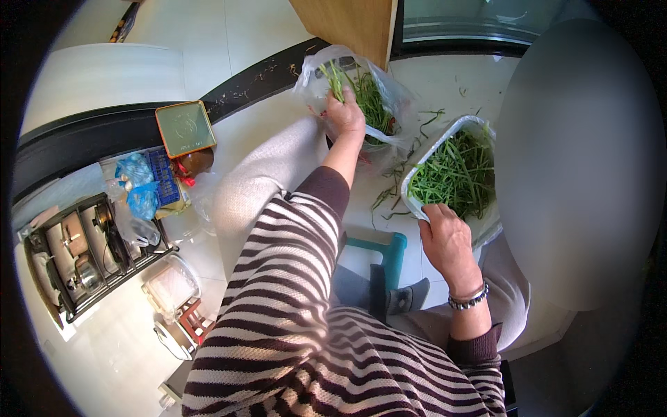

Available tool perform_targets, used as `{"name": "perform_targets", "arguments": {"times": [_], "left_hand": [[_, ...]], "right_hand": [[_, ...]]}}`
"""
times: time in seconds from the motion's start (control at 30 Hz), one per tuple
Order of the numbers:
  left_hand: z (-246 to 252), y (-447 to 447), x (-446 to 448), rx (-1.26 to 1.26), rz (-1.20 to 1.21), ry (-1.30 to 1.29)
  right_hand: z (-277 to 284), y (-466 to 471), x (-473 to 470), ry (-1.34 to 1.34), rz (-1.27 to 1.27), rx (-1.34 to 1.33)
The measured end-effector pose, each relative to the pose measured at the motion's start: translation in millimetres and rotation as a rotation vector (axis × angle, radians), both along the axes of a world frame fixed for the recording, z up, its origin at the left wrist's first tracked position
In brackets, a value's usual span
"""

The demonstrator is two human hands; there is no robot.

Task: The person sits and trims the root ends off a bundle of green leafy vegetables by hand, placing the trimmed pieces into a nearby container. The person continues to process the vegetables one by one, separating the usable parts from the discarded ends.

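My left hand point(345, 113) grips a small bunch of thin green stalks point(332, 78) over a clear plastic bag point(388, 96). Inside that bag lie more long green stalks point(369, 107), some with reddish parts. My right hand point(449, 241) holds the near corner of a white tub point(411, 182), its fingers at the rim. Cut or loose green leaves point(451, 172) fill the tub, and what looks like plastic film lines it. A blurred patch covers the tub's right side.
Stray stalks point(388, 195) litter the pale tiled floor between bag and tub. A teal stool point(393, 255) stands between my legs. Leftward are a dark metal rack point(112, 260) with pans, a square tin lid point(186, 129), blue plastic bags point(138, 177) and a blue basket point(164, 177). A wooden panel point(354, 26) rises ahead.
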State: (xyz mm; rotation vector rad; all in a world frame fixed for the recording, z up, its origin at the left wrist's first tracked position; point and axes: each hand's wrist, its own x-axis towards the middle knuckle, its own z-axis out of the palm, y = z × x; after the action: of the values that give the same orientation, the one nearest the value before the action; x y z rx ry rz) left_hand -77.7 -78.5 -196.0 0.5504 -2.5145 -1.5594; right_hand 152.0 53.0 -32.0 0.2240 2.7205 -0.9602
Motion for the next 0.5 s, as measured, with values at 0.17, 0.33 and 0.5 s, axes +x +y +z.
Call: {"name": "perform_targets", "arguments": {"times": [0.17,0.33,0.5], "left_hand": [[74.4,-1.9,-19.8,0.395,-0.067,0.263],[143.5,7.1,-28.9,0.524,-0.207,0.315],[196.2,-7.6,-32.0,0.681,-0.290,0.281]], "right_hand": [[-9.1,-1.5,3.0,0.068,0.007,0.004],[-3.2,4.9,-3.0,0.074,-0.013,0.003],[10.2,2.7,-3.9,0.168,-0.019,-0.018]]}}
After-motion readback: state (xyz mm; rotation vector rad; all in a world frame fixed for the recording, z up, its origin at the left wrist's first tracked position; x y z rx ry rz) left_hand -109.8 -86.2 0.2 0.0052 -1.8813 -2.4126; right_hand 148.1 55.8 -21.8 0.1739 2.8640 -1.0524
